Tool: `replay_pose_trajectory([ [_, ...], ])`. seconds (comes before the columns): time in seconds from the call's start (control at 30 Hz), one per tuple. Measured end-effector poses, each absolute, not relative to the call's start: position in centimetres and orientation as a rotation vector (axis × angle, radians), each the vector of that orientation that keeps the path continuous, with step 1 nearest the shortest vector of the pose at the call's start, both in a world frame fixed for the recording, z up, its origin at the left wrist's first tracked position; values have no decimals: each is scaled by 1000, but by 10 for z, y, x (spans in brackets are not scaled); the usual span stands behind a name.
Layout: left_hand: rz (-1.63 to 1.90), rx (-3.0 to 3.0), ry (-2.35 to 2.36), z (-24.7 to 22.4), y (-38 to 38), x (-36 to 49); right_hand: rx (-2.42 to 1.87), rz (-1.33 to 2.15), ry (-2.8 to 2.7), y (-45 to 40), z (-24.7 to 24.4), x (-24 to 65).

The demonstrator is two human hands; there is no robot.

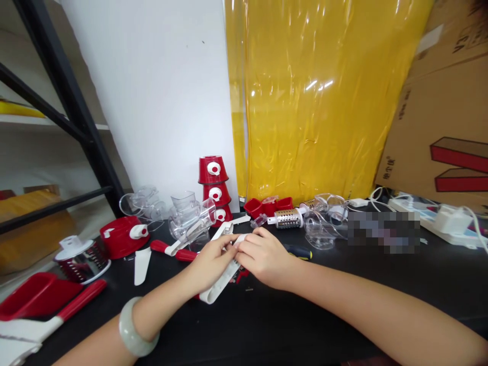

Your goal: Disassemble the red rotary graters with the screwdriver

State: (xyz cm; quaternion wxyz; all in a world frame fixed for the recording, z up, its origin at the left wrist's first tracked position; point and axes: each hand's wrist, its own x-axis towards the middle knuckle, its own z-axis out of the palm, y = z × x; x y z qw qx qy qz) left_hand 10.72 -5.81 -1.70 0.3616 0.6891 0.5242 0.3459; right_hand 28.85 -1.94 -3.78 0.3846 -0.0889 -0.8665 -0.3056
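A long white plastic arm (223, 282) with a rounded lower end slants across the middle, just above the black table. My left hand (213, 262) grips it from the left, thumb and fingers pinched near its upper part. From the right, the bent fingers of my right hand (267, 256) close on the same upper part and hide much of it. Small red pieces (241, 275) show beneath my hands. Behind my left hand lie other white arms, one with a red handle (186, 254). A dark screwdriver handle with yellow (299, 251) is partly hidden behind my right hand.
Three stacked red bases (213, 190) stand at the back. Clear plastic housings (190, 218), a metal grater drum (288, 219) and red trays (269, 206) lie along the back. At left are a red base (124, 239) and another drum (82, 262). A power strip (438, 221) sits right.
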Motion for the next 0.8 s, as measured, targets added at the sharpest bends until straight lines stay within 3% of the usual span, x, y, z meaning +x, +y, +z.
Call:
replay_pose_trajectory([
  [0.43,738,1940,1405,-13,-66,104,-340,-437,-2262,6,-41,298],
  [0.8,727,2077,1361,-4,-69,101,-284,-387,-2257,16,-43,300],
])
